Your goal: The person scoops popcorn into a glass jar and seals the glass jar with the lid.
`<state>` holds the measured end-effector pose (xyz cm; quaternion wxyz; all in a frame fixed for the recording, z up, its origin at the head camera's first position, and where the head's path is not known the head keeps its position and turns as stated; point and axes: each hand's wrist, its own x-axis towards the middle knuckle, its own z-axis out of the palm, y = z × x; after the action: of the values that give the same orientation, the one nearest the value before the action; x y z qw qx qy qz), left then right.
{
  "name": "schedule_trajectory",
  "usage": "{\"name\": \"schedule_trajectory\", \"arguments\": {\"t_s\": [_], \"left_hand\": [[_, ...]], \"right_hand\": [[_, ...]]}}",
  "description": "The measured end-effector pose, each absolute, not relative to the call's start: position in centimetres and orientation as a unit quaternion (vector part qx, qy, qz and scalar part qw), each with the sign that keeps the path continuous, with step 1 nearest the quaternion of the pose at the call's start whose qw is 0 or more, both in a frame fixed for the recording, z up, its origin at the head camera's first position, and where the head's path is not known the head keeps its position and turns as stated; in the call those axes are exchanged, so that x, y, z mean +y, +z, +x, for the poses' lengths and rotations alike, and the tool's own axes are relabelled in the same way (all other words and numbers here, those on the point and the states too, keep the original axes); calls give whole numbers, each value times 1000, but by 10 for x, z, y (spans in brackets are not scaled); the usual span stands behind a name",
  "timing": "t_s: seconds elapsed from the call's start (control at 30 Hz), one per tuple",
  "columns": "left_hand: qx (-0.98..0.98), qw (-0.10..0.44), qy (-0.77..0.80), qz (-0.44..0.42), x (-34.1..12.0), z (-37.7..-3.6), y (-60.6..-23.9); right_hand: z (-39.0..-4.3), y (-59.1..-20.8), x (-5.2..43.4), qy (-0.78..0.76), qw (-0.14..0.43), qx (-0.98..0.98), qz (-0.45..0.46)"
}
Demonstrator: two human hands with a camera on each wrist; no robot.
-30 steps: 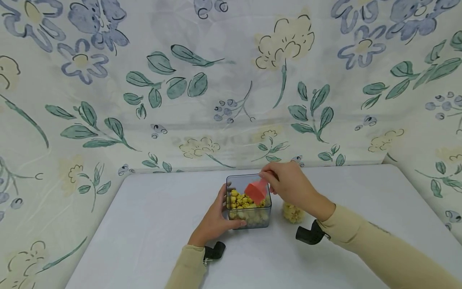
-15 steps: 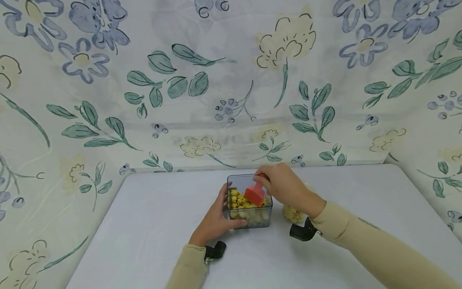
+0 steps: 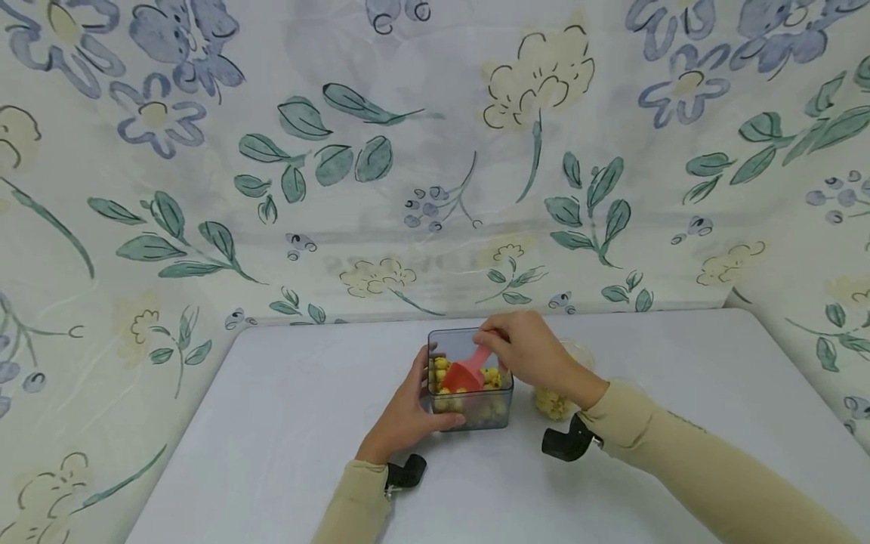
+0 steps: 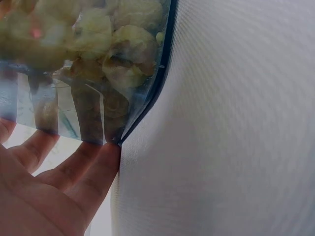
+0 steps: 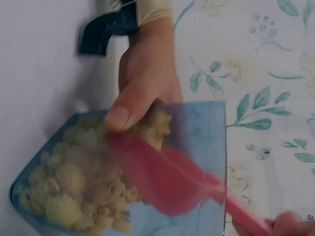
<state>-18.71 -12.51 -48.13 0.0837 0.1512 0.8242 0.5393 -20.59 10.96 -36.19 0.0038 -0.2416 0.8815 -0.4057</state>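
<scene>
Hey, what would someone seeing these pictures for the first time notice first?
A red scoop, pinched by the right hand, dips into a clear square container of yellow pieces at the table's middle. The left hand grips the container's side. Behind, a big floral cloth fills the background.

The person's left hand (image 3: pixel 406 414) reaches forward from a beige sleeve, palm turned inward, fingers (image 4: pixel 59 169) lying straight and close together while the thumb (image 5: pixel 129 105) curls over from the near side. The right hand (image 3: pixel 529 353) comes in from the right on a bent wrist, knuckles up, its fingertips (image 5: pixel 287 223) pinched together and pointing down and to the left. Both forearms are sleeved in beige, with a dark mount strapped at each wrist.
</scene>
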Motion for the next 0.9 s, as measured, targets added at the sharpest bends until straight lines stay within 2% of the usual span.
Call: {"name": "schedule_trajectory", "arguments": {"t_s": [0.3,0.9], "left_hand": [[828,85,535,144,-125,-186,-481],[833,87,530,129,-124,-186,-482]], "right_hand": [[-210,-368,117,-474,0,868,-148],[-216,-368,122,-554,69,830,5]]}}
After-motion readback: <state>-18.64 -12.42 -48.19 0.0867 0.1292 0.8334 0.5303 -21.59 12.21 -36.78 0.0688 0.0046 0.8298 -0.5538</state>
